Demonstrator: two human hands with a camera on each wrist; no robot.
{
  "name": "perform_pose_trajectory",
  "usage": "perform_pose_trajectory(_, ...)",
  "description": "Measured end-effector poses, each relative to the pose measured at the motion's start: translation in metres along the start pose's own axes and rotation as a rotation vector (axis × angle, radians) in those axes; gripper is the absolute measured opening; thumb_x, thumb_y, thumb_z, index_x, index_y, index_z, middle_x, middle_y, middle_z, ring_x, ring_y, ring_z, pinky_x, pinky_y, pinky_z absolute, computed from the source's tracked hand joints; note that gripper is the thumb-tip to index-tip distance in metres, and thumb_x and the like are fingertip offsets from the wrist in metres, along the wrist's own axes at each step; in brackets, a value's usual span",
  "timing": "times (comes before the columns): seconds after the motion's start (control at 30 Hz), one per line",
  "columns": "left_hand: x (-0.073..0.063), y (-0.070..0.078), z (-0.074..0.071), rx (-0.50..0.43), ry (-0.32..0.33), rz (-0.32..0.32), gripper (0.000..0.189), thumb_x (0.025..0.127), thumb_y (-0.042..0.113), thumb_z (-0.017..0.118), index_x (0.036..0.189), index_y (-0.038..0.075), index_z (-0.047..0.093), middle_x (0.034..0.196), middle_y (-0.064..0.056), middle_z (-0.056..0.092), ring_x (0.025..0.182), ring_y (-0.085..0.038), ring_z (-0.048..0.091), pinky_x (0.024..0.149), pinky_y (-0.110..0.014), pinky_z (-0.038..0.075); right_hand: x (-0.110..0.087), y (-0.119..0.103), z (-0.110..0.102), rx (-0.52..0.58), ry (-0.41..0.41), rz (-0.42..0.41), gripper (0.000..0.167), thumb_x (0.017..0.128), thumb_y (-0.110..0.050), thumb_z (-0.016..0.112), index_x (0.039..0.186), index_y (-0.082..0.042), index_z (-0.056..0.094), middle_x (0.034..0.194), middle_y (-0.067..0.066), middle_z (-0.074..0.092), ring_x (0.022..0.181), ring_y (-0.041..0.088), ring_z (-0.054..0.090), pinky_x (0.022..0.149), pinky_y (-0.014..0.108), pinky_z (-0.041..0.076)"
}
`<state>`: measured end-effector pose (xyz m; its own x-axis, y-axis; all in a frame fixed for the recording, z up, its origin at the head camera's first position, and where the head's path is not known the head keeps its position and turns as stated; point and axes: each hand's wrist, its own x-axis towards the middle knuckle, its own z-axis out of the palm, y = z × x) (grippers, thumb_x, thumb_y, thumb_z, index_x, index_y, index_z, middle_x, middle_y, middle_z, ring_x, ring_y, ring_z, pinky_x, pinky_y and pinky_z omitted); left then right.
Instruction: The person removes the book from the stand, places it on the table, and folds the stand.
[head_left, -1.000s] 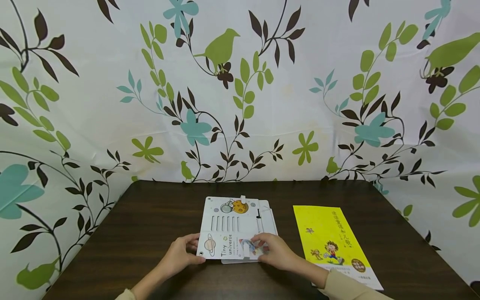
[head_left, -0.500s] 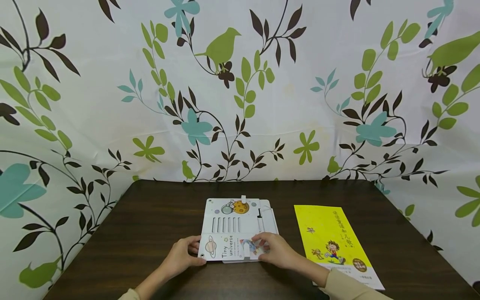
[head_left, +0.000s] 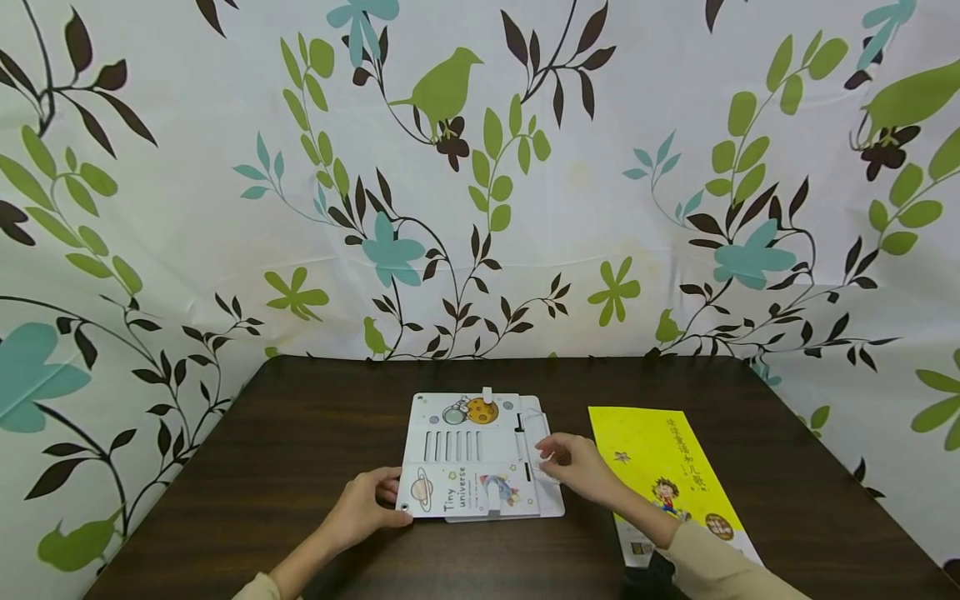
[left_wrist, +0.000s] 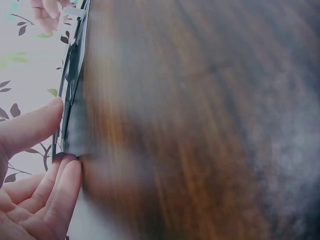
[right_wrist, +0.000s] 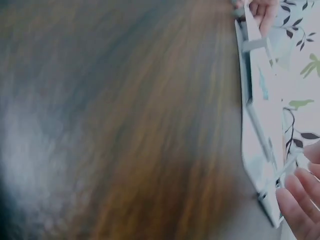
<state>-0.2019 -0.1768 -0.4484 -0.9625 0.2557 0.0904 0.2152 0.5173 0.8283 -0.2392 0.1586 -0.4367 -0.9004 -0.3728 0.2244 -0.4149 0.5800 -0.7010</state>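
A white folding book stand [head_left: 450, 450] printed with planets and "Tiny universe" lies flat on the table, small white clips at its top and bottom edges. My left hand [head_left: 363, 507] grips its near left corner; the left wrist view shows thumb [left_wrist: 35, 125] above and fingers below the panel edges. At the right side, my right hand [head_left: 577, 468] has curled fingers at the stand's thin white wire piece [right_wrist: 287, 167]. In the right wrist view, that wire runs between thumb and fingertips, and the stand's layers are slightly parted.
A yellow book [head_left: 645, 450] with a cartoon child on its cover lies to the right, partly under the right forearm. A dark object [head_left: 648, 577] shows below it at the near edge. The dark wooden table [head_left: 315, 433] meets a leaf-patterned cloth [head_left: 480, 250] behind.
My right hand has left the stand's lower right corner and moved right and slightly away to its right side, uncovering the rocket picture. The left hand keeps its hold.
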Motion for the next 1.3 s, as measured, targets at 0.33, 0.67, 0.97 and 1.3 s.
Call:
perform_pose_trajectory(0.33, -0.0005, 0.0027, -0.001, -0.009, -0.004, -0.002, 0.066, 0.057, 0.006, 0.083, 0.113, -0.014, 0.054, 0.083, -0.005, 0.061, 0.077, -0.016, 0.06, 0.063, -0.022, 0.049, 0.0, 0.0073, -0.0021, 0.008, -0.084, 0.032, 0.006, 0.082, -0.009, 0.065, 0.086, -0.007, 0.069, 0.08, -0.003, 0.065, 0.071, 0.011, 0.053, 0.065, 0.02, 0.048)
perform_pose_trajectory(0.67, -0.0002, 0.0031, -0.0003, -0.025, 0.001, -0.006, 0.066, 0.057, 0.006, 0.083, 0.113, -0.013, 0.054, 0.083, -0.006, 0.061, 0.077, -0.017, 0.059, 0.061, -0.021, 0.048, 0.0003, 0.0073, -0.0032, -0.005, -0.097, 0.026, 0.005, 0.083, -0.009, 0.065, 0.085, -0.007, 0.069, 0.08, -0.003, 0.065, 0.07, 0.011, 0.053, 0.064, 0.02, 0.047)
perform_pose_trajectory(0.97, -0.0006, 0.0041, -0.0002, -0.014, 0.013, -0.022, 0.065, 0.057, 0.005, 0.083, 0.113, -0.014, 0.054, 0.083, -0.006, 0.06, 0.077, -0.017, 0.059, 0.061, -0.021, 0.048, 0.0015, 0.0073, -0.0016, 0.004, -0.105, 0.028, 0.005, 0.083, -0.01, 0.065, 0.085, -0.007, 0.069, 0.081, -0.002, 0.065, 0.072, 0.013, 0.053, 0.066, 0.02, 0.047)
perform_pose_trajectory(1.3, -0.001, 0.0049, 0.0003, -0.01, 0.016, -0.024, 0.066, 0.057, 0.005, 0.083, 0.113, -0.014, 0.054, 0.083, -0.006, 0.06, 0.077, -0.017, 0.059, 0.061, -0.021, 0.047, 0.005, 0.0066, -0.0003, -0.043, -0.14, 0.007, 0.005, 0.082, -0.007, 0.065, 0.083, -0.007, 0.069, 0.077, -0.005, 0.064, 0.069, 0.01, 0.05, 0.063, 0.021, 0.045)
